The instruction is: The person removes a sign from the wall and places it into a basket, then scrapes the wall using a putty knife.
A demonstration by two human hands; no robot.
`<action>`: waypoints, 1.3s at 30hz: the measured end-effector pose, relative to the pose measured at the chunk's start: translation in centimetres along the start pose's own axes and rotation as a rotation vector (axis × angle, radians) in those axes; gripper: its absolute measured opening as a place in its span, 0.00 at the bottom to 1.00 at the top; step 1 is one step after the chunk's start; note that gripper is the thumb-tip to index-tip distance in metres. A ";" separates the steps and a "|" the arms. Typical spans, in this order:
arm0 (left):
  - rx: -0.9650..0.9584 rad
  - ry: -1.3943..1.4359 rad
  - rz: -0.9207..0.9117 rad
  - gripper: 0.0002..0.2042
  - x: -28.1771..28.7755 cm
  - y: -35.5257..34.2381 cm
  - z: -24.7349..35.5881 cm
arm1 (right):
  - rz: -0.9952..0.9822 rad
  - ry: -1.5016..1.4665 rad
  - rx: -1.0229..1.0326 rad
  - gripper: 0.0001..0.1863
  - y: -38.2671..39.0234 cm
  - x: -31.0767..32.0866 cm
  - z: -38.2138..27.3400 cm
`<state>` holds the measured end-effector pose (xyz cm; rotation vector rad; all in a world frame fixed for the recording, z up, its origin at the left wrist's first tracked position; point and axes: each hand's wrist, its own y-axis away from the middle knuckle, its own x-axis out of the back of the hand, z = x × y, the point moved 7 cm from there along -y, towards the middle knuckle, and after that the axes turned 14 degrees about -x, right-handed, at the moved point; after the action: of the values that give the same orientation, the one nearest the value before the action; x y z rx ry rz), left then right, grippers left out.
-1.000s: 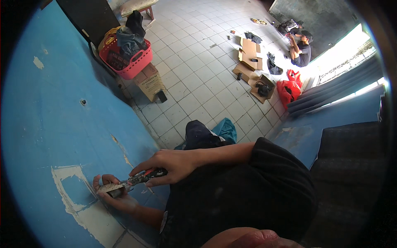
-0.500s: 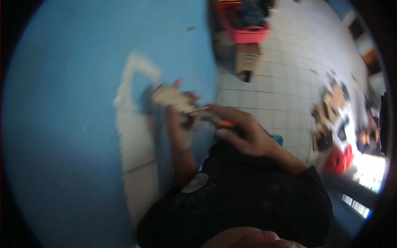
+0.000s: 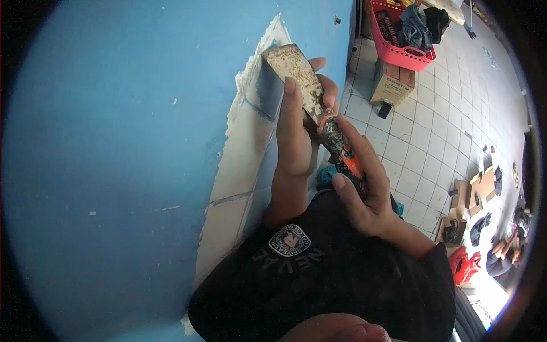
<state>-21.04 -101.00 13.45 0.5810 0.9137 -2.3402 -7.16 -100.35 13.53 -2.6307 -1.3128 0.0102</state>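
A putty knife [image 3: 302, 80] with a wide, worn, crusted blade is tilted in front of me, blade toward the upper left. My left hand [image 3: 296, 142] is closed round the blade, its thumb on the near face and several fingertips showing at the right edge. My right hand [image 3: 370, 199] grips the black-and-orange handle [image 3: 342, 145], thumb and fingers on opposite sides. Just beyond the blade, a strip of pale tiles [image 3: 242, 165] runs along the blue wall [image 3: 125, 159], with rough white filler [image 3: 245, 85] along its edge. The blade partly covers a darker blue patch beside the strip.
On the tiled floor [image 3: 416, 137] at the upper right, a pink basket [image 3: 401, 57] of clothes stands by a cardboard box [image 3: 393, 82]. Opened cartons [image 3: 481, 185] and a red bag [image 3: 462, 267] lie farther right. Another person [image 3: 501, 253] is at the right rim.
The view has turned and steadied, so hands and putty knife appear farther right and higher. Both hands keep hold of it.
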 end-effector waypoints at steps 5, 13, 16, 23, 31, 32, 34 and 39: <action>0.063 0.203 0.027 0.25 0.0 -0.7 -0.5 | -0.001 -0.105 -0.024 0.35 -0.6 -0.6 -0.6; 0.165 0.074 -0.025 0.18 0.5 -1.3 -1.5 | -0.084 -0.199 -0.138 0.38 -1.2 -1.2 -1.3; 0.174 0.118 -0.017 0.17 -0.1 -1.4 -1.3 | -0.077 -0.139 -0.135 0.39 -1.5 -1.1 -1.6; 0.148 0.054 0.035 0.15 -0.7 -2.5 -1.8 | -0.101 0.010 -0.248 0.39 -2.8 0.4 -2.7; 0.160 -0.194 0.072 0.27 -1.2 -3.1 -1.2 | -0.135 0.009 -0.310 0.40 -3.6 0.8 -3.5; 0.158 -0.063 0.062 0.27 -1.3 -2.5 -1.6 | -0.097 0.039 -0.193 0.39 -3.2 0.7 -3.7; 0.233 0.109 0.108 0.27 -1.2 -1.7 -2.2 | -0.103 0.052 -0.122 0.39 -3.0 0.8 -4.0; 0.182 0.170 0.015 0.16 -1.6 -2.4 -2.2 | -0.182 0.066 -0.214 0.41 -3.9 1.8 -4.2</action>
<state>-20.95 -97.44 14.03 0.8686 0.7705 -2.4036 -8.75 -97.36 18.50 -2.6427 -1.6050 -0.2562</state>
